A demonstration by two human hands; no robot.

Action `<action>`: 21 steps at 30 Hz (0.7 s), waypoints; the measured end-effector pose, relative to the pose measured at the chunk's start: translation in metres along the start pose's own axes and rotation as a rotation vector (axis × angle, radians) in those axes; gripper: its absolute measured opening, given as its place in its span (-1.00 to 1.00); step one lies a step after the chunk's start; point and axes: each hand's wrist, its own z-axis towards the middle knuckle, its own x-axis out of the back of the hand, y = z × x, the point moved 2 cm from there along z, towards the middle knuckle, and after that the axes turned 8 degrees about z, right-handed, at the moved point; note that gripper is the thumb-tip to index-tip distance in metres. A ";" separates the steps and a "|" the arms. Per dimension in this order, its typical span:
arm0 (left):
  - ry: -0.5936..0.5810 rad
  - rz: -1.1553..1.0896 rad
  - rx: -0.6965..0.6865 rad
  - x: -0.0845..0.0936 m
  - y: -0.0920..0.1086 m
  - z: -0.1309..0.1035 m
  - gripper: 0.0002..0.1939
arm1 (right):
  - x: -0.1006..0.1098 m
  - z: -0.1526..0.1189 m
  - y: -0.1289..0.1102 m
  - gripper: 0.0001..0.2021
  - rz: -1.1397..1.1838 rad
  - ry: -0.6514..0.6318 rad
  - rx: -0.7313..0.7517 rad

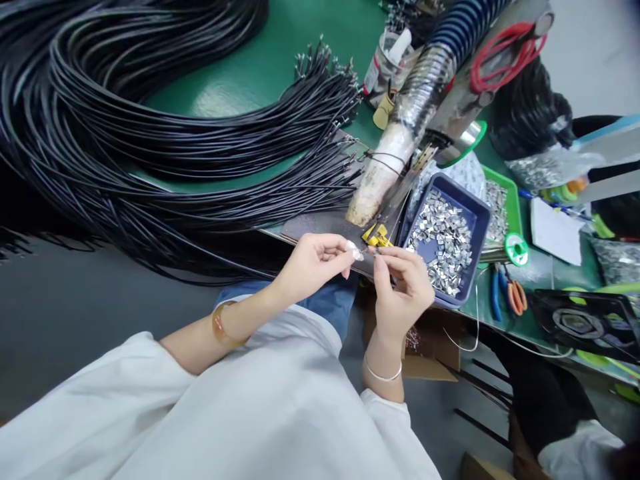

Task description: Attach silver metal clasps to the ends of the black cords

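My left hand (320,261) is closed in a pinch at the table's front edge, with something white wrapped round its thumb or fingertip. Facing it, my right hand (403,287) pinches too, its fingertips just apart from the left ones. Whatever lies between the fingers is too small to make out. Right behind the fingertips is a yellow part (377,235) of a bench fixture, below the open end of a wrapped duct (367,200). A blue bin (477,230) of small shiny metal pieces stands close by my right hand.
Bundles of black cables (200,147) spread over the green table (320,17) at left. To the right are a green tray (513,200), a solder spool (517,249), pliers (517,297), white paper (555,230) and a black fan (585,323). Another person's sleeve (575,447) shows at lower right.
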 end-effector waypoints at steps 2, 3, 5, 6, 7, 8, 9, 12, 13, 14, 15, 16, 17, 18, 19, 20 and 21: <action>0.015 0.025 -0.043 -0.002 -0.002 0.000 -0.84 | -0.006 -0.002 0.004 -0.92 0.080 -0.048 -0.068; 0.026 0.033 -0.069 -0.003 -0.003 0.000 -0.85 | -0.008 -0.003 0.006 -0.92 0.119 -0.065 -0.103; 0.057 0.066 -0.118 -0.004 -0.004 0.000 -0.86 | -0.010 -0.003 0.008 -0.92 0.165 -0.072 -0.142; 0.078 0.102 -0.143 -0.004 -0.005 -0.001 -0.88 | -0.010 -0.004 0.009 -0.91 0.180 -0.066 -0.150; 0.099 0.154 -0.173 -0.004 -0.005 -0.001 -0.88 | -0.010 -0.004 0.010 -0.91 0.194 -0.059 -0.156; 0.115 0.214 -0.212 -0.004 -0.005 -0.002 -0.89 | -0.009 -0.004 0.011 -0.91 0.208 -0.056 -0.162; 0.126 0.275 -0.259 -0.003 -0.005 -0.002 -0.90 | -0.009 -0.004 0.012 -0.91 0.222 -0.058 -0.169; 0.130 0.423 -0.420 -0.002 -0.003 -0.003 -0.91 | -0.006 -0.004 0.016 -0.94 0.244 -0.087 -0.201; 0.122 0.460 -0.464 -0.001 -0.003 -0.003 -0.91 | -0.004 -0.003 0.018 -0.95 0.245 -0.101 -0.214; 0.112 0.497 -0.503 0.000 -0.003 -0.002 -0.91 | -0.002 -0.003 0.019 -0.96 0.246 -0.116 -0.224; 0.103 0.539 -0.543 0.001 -0.003 -0.002 -0.91 | -0.001 -0.002 0.019 -0.96 0.244 -0.132 -0.228; 0.094 0.589 -0.588 0.001 -0.004 -0.001 -0.90 | 0.001 -0.002 0.019 -0.96 0.237 -0.150 -0.225; 0.086 0.650 -0.639 0.002 -0.004 -0.001 -0.88 | 0.003 -0.002 0.018 -0.94 0.217 -0.167 -0.212; 0.080 0.720 -0.689 0.002 -0.004 -0.001 -0.86 | 0.004 -0.001 0.016 -0.92 0.183 -0.180 -0.193; 0.075 0.788 -0.733 0.001 -0.005 -0.001 -0.83 | 0.005 -0.001 0.014 -0.90 0.144 -0.186 -0.172; 0.070 0.837 -0.765 0.001 -0.005 -0.002 -0.81 | 0.006 -0.001 0.011 -0.88 0.114 -0.184 -0.155; 0.067 0.854 -0.772 0.000 -0.004 -0.004 -0.79 | 0.006 -0.002 0.009 -0.87 0.105 -0.176 -0.147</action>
